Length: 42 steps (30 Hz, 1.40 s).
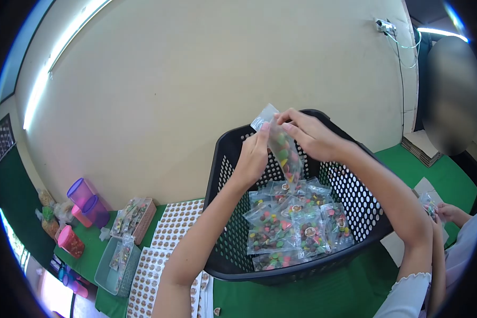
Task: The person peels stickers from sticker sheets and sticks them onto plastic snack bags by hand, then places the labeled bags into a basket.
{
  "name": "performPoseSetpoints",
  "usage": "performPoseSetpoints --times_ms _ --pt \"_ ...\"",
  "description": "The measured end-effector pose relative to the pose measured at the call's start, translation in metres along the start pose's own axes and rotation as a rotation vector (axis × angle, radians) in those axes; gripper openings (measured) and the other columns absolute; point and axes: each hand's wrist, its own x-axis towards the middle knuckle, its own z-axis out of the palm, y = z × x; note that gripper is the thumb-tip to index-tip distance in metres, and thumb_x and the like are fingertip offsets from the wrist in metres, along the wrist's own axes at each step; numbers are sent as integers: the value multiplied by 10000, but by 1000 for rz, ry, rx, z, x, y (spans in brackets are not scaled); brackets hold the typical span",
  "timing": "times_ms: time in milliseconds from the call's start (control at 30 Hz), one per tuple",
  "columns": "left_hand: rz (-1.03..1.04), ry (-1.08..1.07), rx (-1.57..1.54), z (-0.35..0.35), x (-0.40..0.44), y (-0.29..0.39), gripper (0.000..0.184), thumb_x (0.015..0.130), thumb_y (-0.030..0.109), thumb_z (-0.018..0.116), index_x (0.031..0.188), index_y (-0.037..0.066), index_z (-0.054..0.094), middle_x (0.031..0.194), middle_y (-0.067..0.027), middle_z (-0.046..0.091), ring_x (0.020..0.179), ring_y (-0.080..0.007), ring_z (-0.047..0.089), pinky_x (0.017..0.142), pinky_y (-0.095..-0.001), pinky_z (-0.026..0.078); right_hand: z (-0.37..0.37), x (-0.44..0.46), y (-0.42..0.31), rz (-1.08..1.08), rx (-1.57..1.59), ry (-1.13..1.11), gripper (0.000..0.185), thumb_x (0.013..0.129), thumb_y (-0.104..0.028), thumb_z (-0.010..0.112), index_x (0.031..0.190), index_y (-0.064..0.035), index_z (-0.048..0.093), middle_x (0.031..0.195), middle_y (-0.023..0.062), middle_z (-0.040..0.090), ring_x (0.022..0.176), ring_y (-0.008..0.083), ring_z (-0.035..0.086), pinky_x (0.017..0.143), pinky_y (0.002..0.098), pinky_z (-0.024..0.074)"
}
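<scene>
High over the basket (289, 276), two hands grip one sweet-filled bag (287, 151)

The left hand (253, 153) pinches the clear bag along its upper edge, thumb uppermost, while the right hand (310, 135) grasps the opposite side near the top with bent fingers. The bag hangs between them, slightly tilted, its mouth end leaning left and its colourful sweets filling the lower part. Its bottom overlaps the pile of similar bags (273, 233) from this angle; whether it touches them cannot be told.

Those bags lie heaped inside the black perforated basket, several bearing a round label. The basket sits by a green worktop (328, 297), though what bears it is hidden. Left of it lie sheets of round stickers (148, 275), then a teal tray (103, 276) and a pink basket (147, 220), both holding packets. Purple cups (96, 211) stand farther left, near a pink cup (70, 241). At right, another person's hand (449, 213) holds a small clear packet (427, 202).
</scene>
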Motion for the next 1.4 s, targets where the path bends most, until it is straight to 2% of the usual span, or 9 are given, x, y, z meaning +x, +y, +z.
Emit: performPoseSetpoints --times_ms 67,200,267,400,600,1033,1133,1200,1400 --pt "-7 25 53 -8 5 -11 463 909 342 300 1147 -23 455 1056 -114 545 979 -177 529 872 -320 394 -9 -3 12 -216 -502 198 315 784 -184 505 1046 -27 426 998 162 511 968 289 486 848 367 375" --pt "103 -69 301 -4 4 -12 338 884 229 423 1040 -49 536 929 -112 600 809 -138 578 734 -255 456 -21 -6 11 -243 -426 225 378 700 -155 595 1028 -23 462 966 153 540 976 279 490 860 368 370" --pt "112 -76 478 -4 3 -11 293 859 219 480 968 -30 589 835 -97 624 748 -106 565 695 -243 454 -26 -4 10 -132 -403 -127 373 655 -139 630 984 -13 506 899 137 578 915 257 529 829 351 397" --pt "97 -43 550 0 0 -6 244 805 192 570 891 -30 621 763 -80 630 671 -74 552 623 -223 460 -15 -2 6 -17 -295 -247 166 667 -45 609 821 12 584 700 122 605 650 212 585 656 297 464" --pt "298 -21 487 -7 4 -15 194 747 191 610 806 9 645 635 -121 613 501 -101 558 519 -244 461 -8 -4 3 -24 -484 -259 107 732 -87 547 763 12 575 685 146 588 665 256 570 630 338 443" --pt "271 59 587 -12 6 -14 238 766 195 613 718 -24 532 642 -58 553 606 -129 547 579 -274 493 0 -1 -4 -14 -774 -200 287 795 -267 482 709 -20 600 677 164 569 695 318 538 649 403 421" --pt "232 152 700 -7 3 -15 307 732 246 649 827 -18 524 794 -93 557 718 -162 551 635 -297 477 -2 -2 -5 38 -731 -110 290 793 -261 456 704 -31 609 734 176 583 788 309 558 684 412 446" --pt "531 464 645 6 3 -15 519 687 333 659 1001 -23 449 918 -172 481 792 -246 520 711 -324 437 -6 -3 3 36 -719 -58 297 794 -257 455 712 -17 610 710 178 584 739 310 564 657 399 449" --pt "451 -24 720 19 -3 -18 551 723 337 616 1058 -43 399 965 -212 485 870 -342 535 731 -384 429 13 -1 -2 175 -135 114 376 829 -280 445 711 58 559 578 159 556 534 231 541 533 333 417"
